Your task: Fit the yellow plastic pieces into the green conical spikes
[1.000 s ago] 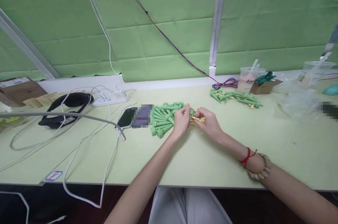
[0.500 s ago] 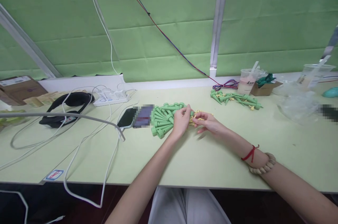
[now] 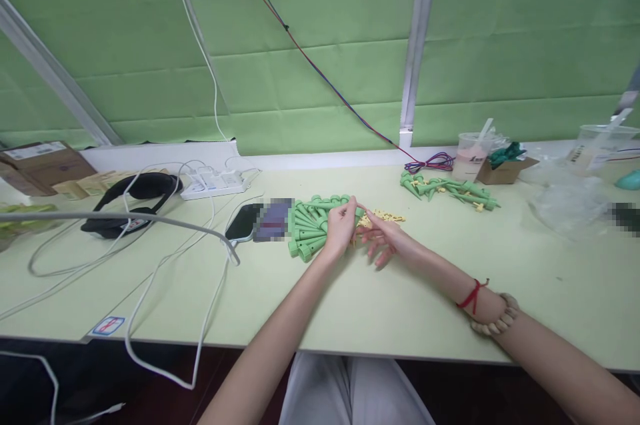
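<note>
Right hand [image 3: 383, 238] now spread open, cup [image 3: 470, 156] holding pink drink

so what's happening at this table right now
A person sits at a pale green table working with small plastic parts. The left hand rests on a pile of green pegs, gripping one. The right hand reaches, fingers spread, at a scatter of small yellow pieces. Another bunch of green pegs lies farther back on the right.
</note>
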`<state>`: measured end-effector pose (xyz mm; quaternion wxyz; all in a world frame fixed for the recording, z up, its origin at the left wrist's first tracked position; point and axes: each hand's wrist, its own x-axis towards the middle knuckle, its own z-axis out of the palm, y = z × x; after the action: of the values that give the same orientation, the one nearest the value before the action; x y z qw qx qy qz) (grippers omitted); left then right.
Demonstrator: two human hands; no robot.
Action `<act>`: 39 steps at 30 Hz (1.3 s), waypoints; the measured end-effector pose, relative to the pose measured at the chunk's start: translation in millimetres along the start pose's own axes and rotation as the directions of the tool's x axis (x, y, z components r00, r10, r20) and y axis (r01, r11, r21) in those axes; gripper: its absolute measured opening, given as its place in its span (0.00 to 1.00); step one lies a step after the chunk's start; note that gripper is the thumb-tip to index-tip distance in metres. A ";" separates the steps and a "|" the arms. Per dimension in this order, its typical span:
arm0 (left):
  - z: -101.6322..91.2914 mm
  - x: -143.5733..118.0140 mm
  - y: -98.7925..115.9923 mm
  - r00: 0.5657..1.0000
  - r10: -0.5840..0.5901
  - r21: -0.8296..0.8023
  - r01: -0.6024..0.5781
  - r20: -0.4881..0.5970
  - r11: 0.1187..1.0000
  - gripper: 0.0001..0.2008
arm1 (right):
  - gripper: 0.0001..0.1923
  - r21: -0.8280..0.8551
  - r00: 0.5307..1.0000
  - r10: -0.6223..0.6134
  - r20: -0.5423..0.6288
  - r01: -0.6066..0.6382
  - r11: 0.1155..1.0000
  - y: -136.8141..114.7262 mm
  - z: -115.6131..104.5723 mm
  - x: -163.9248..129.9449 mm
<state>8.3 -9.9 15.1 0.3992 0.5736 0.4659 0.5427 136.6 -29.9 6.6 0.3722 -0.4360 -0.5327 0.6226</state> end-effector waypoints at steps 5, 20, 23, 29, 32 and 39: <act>-0.2 1.3 -3.7 0.998 0.047 0.032 -0.048 0.038 0.998 0.25 | 0.14 0.011 0.999 -0.019 0.039 0.019 1.000 -0.5 -2.1 1.3; 0.9 0.1 1.8 0.999 -0.026 0.025 0.025 0.045 0.999 0.28 | 0.07 -0.448 0.859 -0.465 -0.212 0.338 0.828 2.4 0.7 0.1; -0.1 -0.4 5.2 0.999 -0.019 0.013 0.019 0.040 1.000 0.28 | 0.15 -0.201 0.986 -0.131 -0.108 0.107 0.974 -5.7 -2.4 -1.0; -0.5 -2.7 9.7 0.996 -0.015 0.037 0.011 0.086 0.999 0.27 | 0.10 0.194 0.991 0.107 0.074 -0.120 0.974 -11.3 -12.9 0.2; -0.8 -2.9 9.7 0.995 0.027 0.079 -0.035 0.092 0.996 0.25 | 0.10 0.210 0.995 0.078 0.063 -0.089 0.974 -10.3 -14.4 1.2; -2.3 0.8 4.1 0.994 0.102 0.150 -0.108 0.050 0.983 0.21 | 0.14 0.141 0.993 0.046 0.105 -0.061 0.988 -6.3 -11.6 -0.4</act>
<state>6.3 -10.3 19.4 0.3345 0.6376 0.4667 0.5136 147.6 -25.4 12.3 0.3583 -0.3898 -0.4926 0.6906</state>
